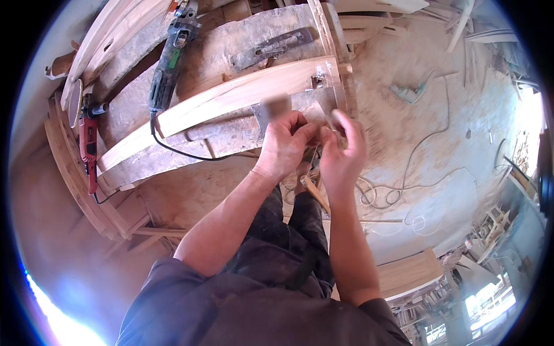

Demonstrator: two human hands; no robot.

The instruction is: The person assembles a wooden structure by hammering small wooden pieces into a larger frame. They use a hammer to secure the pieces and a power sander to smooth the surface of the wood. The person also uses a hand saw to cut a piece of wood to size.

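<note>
My left hand [281, 144] and my right hand [341, 153] meet at the right end of the bench, fingertips nearly touching. Thumb and fingers of the left are closed by a small pale sheet-like piece [314, 113], which it seems to pinch. The right hand's thumb is pressed in at the same spot; its index finger is raised and smeared by motion. What lies between the right fingertips is hidden. Just beyond the left knuckles is a blurred brownish block [275, 106]. A long curved wooden piece [213, 104] lies beyond both hands.
On the bench [216, 32] lie a black corded power tool [166, 75] and a dark flat piece [280, 47]. A red disc sander [88, 138] rests at the left. Cables [424, 138] loop over the dusty floor. Wooden boards [410, 274] stand behind on the right.
</note>
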